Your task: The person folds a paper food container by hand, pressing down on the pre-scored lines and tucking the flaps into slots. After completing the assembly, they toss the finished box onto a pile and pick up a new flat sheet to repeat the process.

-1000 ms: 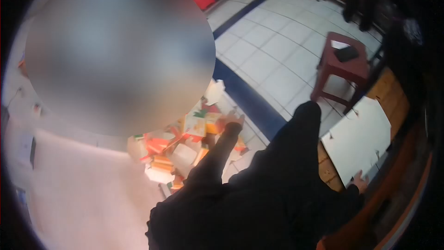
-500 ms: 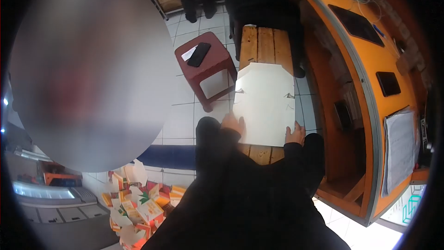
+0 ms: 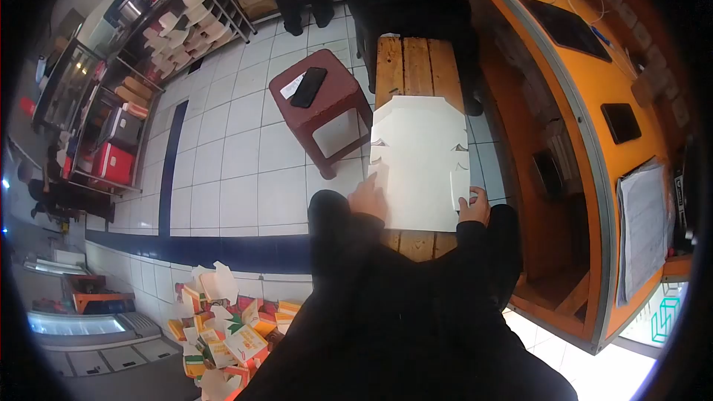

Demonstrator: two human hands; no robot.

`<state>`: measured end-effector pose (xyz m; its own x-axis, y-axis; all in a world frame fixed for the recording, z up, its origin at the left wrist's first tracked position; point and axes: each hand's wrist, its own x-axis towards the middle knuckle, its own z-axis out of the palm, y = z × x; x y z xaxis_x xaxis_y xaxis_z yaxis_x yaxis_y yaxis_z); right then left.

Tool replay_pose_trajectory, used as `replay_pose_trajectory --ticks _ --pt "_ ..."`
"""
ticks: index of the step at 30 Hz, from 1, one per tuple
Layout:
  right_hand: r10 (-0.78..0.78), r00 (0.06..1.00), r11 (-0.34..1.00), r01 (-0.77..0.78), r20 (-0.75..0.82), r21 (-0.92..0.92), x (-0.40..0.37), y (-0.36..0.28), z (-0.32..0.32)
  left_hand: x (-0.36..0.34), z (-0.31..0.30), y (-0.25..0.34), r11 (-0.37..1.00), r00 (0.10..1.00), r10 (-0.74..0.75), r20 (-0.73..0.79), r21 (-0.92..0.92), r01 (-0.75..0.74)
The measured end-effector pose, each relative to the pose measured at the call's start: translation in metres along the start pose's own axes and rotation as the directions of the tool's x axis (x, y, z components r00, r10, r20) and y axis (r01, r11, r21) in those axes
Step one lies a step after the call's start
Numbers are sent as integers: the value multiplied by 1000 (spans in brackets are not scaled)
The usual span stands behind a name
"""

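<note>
A flat white cardboard box blank (image 3: 420,156) with cut corners and small slits along both sides lies on a wooden slatted bench (image 3: 416,63) in front of me. At the near left edge, my left hand (image 3: 368,199) is closed around the side flap, its fingers partly hidden. My right hand (image 3: 474,206) grips the near right edge, thumb on top, and a strip of the blank there is bent upward.
On the left stands a dark red stool (image 3: 323,115) with a black phone (image 3: 309,87) on it. Printed cartons (image 3: 230,327) are heaped at lower left. An orange counter (image 3: 587,171) runs along the right. A person in dark clothes (image 3: 408,7) is beyond the bench.
Both side strips of the blank now lift near my hands, where the sheet looked flatter before. My right fingers have curled more around the edge. The view has shifted slightly.
</note>
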<state>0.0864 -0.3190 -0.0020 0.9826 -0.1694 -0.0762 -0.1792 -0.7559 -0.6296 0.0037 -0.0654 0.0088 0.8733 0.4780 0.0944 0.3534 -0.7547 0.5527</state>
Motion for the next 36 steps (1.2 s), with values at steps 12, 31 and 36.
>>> replay_pose_trajectory --ticks 12,31,36 --pt "64 998 990 -61 -25 124 6 -1 -9 9 10 -16 790 994 -69 90 -603 109" --pt "-382 881 858 450 278 -249 -38 -27 -9 -17 -7 35 940 928 146 342 244 -238" --pt "-300 915 930 343 270 -128 -30 -12 -11 -12 2 53 910 916 398 -56 152 -386"
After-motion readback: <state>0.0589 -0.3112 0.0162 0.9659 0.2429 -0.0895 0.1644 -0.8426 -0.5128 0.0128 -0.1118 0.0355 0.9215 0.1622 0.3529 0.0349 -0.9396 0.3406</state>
